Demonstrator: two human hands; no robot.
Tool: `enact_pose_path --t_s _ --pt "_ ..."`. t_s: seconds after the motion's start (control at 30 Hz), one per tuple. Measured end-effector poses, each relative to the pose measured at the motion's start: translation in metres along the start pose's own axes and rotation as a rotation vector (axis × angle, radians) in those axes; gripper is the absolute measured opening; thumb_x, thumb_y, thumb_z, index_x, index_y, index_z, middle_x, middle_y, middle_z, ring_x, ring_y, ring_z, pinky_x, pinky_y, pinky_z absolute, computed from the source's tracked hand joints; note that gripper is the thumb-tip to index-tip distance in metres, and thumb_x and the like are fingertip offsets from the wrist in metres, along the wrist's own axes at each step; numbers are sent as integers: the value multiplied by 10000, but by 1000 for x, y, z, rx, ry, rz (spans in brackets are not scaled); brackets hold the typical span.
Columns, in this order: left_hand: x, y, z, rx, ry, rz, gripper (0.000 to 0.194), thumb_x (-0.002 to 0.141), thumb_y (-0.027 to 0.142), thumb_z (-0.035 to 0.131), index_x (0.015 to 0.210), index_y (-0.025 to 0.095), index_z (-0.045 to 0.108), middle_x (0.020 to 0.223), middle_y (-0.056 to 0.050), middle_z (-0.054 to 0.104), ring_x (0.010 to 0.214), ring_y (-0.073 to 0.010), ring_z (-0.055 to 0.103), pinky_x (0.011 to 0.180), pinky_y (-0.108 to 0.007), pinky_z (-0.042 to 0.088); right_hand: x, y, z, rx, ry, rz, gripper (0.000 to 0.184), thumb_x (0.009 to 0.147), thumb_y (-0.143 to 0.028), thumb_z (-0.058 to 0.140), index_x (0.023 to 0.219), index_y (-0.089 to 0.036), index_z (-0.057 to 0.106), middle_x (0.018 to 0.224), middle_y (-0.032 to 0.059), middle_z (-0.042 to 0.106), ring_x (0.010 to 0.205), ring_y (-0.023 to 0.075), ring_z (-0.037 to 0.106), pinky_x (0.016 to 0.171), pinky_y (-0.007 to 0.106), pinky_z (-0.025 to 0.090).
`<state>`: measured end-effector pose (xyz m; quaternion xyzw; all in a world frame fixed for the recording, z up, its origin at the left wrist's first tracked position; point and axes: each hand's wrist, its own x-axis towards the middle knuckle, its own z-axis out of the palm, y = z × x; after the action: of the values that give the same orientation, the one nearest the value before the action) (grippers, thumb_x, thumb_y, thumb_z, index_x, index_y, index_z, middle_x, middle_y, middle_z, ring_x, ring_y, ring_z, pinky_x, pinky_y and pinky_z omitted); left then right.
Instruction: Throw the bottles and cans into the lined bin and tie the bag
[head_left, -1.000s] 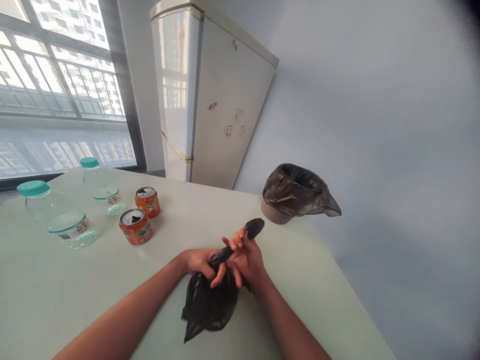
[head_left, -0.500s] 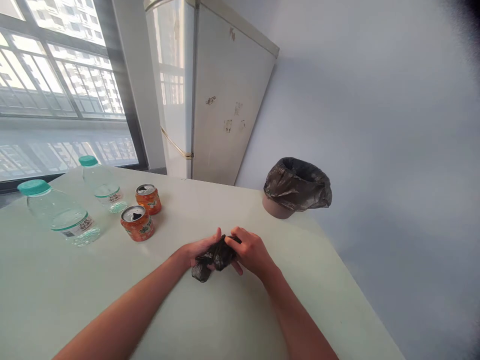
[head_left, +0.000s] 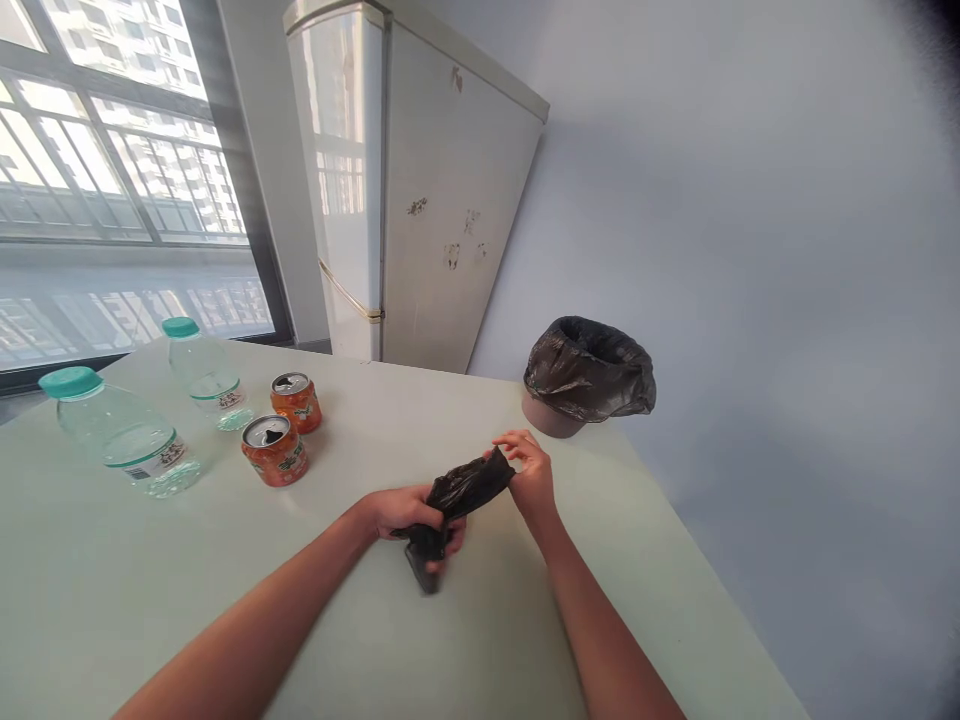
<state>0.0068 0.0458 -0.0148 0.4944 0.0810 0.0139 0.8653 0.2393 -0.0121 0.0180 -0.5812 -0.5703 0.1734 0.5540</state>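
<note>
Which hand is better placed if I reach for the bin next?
Right, I'd judge: the right hand is nearer the bin and only pinches the end of the bag, while the left hand is farther off, wrapped round the bag.

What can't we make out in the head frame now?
Head view:
- Bag, middle: hidden by left hand.
- Bag, lower end: blurred.
- Right hand, pinching or just touching: too small to tell.
- Bin, inside bottom: hidden by liner.
- Cans, contents: openings too small.
- Bottles, label text: too small.
</note>
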Motion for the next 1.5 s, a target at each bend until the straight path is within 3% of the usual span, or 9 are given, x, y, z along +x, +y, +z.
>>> enact_pose_path --t_s 0.13,0.3,0.6,0.73,0.93,1.1,1.23,1.37,1.5 --pt "0 4 -3 -134 163 153 192 765 236 651 832 185 479 671 67 388 445 -35 251 382 -149 247 -3 -13 -4 619 -359 206 826 797 -550 783 1527 -281 506 1501 143 570 1358 321 554 1062 499 505" --pt "4 5 6 -68 161 81 160 807 242 624 785 179 478 660 51 382 481 -49 257 387 -151 210 -24 -32 21 828 -636 390 666 774 -576 846 1312 -228 664 1465 149 625 1378 339 564 1164 544 418" --pt "6 0 10 47 -177 -231 157 732 197 592 883 188 554 610 51 382 430 -92 324 366 -193 265 -37 -42 49 1085 -257 509 367 929 -594 717 975 -247 608 644 -78 526 512 87 494 589 255 498" --pt "8 -2 9 -7 -208 -177 172 773 270 610 910 192 544 622 48 394 425 -111 372 367 -221 325 -32 -41 47 1074 -207 555 478 915 -668 691 835 -226 530 561 -124 221 454 53 137 430 192 207" --pt "8 5 11 -54 40 -74 271 900 397 679 915 169 533 719 37 414 482 -46 255 384 -172 151 -22 -34 40 911 44 466 455 972 -580 624 776 -245 387 602 -107 171 506 92 108 458 227 213" --pt "10 0 0 -235 268 -30 313 831 443 652 753 166 529 605 31 430 463 -74 337 389 -182 248 -35 -35 39 215 -286 -98 179 937 -389 629 943 -242 527 924 27 549 859 194 550 863 400 519" --pt "8 -1 -7 -366 434 63 404 848 566 624 825 163 621 711 -36 636 559 -159 576 478 -257 468 -41 -36 45 -211 -491 -390 420 975 -304 566 1381 -214 505 1529 178 489 1491 344 401 1266 671 195" --pt "9 0 -6 -391 519 183 474 840 606 750 951 156 650 876 -56 699 801 -180 688 702 -267 566 -42 -34 43 -122 -601 -331 655 1051 -301 474 1637 -218 195 1682 176 366 1590 314 300 1305 674 63" --pt "9 1 1 -201 452 219 472 782 471 869 1031 185 587 764 11 594 628 -119 570 507 -219 474 -38 -25 36 249 -368 -97 374 1084 -319 446 1456 -292 462 1425 100 651 1423 248 541 1279 561 280"
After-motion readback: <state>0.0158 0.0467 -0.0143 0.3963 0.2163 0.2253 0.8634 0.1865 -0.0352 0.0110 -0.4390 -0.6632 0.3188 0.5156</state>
